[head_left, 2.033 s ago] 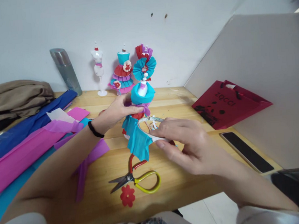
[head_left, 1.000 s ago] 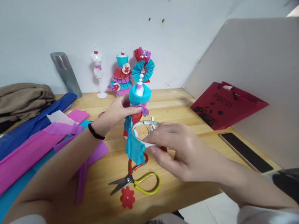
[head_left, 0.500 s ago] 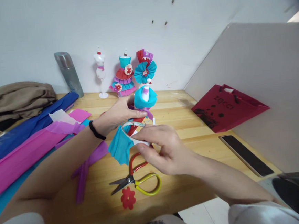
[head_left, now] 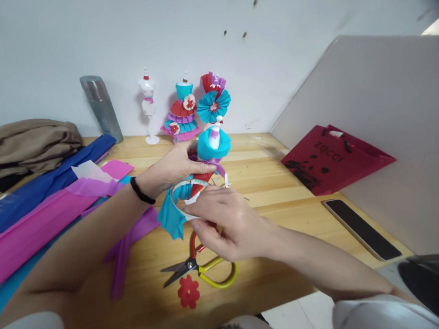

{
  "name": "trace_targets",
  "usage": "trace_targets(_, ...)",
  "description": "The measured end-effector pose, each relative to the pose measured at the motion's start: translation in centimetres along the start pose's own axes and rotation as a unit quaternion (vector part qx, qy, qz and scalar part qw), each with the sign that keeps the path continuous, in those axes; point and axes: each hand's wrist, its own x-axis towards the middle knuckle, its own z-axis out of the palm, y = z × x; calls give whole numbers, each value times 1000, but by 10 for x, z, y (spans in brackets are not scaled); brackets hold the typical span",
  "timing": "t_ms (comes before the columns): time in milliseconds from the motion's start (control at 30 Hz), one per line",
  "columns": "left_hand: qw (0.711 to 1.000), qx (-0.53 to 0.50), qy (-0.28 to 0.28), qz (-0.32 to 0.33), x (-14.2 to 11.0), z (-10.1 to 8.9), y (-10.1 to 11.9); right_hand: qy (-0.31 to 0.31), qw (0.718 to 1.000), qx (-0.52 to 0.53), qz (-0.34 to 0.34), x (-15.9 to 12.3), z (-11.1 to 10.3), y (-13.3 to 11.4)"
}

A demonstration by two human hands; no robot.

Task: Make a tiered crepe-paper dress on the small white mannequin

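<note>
Since two seconds ago, sliding leftward with the right hand (head_left: 229,222) — bringing along the white ring (head_left: 188,216) and its turquoise strip (head_left: 169,219) — while barely shifting the dressed mannequin (head_left: 214,140).

In the head view, counting the clock from that mannequin, with twelve toward the wall: gripping it firmly around the waist with the left hand (head_left: 177,165), laying the thumb across the near side and hiding the other fingertips behind the dress. Holding it leaning, top toward one o'clock. With the right hand, pinching the near edge of the ring closely between thumb and fingers, keeping it at about seven o'clock, just below the left hand. Trailing the strip from the ring's left side; leaving unclear any contact between ring and dress.

Showing between six and seven on the wooden table (head_left: 274,277): scissors (head_left: 191,264) with parted blades and a red flower (head_left: 188,291) just beside them. Around the rim of the dial, showing a phone (head_left: 362,229) near four, a red bag (head_left: 336,158) at about three, a fan-trimmed mannequin (head_left: 214,105) at twelve, a tiered-dress mannequin (head_left: 183,109) between ten and eleven, a plain white mannequin (head_left: 148,106) at ten, a bottle (head_left: 102,110) between nine and ten — and coloured paper (head_left: 49,223) between eight and nine.
</note>
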Motion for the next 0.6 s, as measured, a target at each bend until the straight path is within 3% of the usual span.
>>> trace_targets(233, 999, -45, -30, -2, 1, -5, -1, 7, 998, 36, 48, -8, -24, -8)
trace_targets(600, 997, -66, -25, -30, -2, -4, 3, 12, 995, -17, 94, -24, -49, -14)
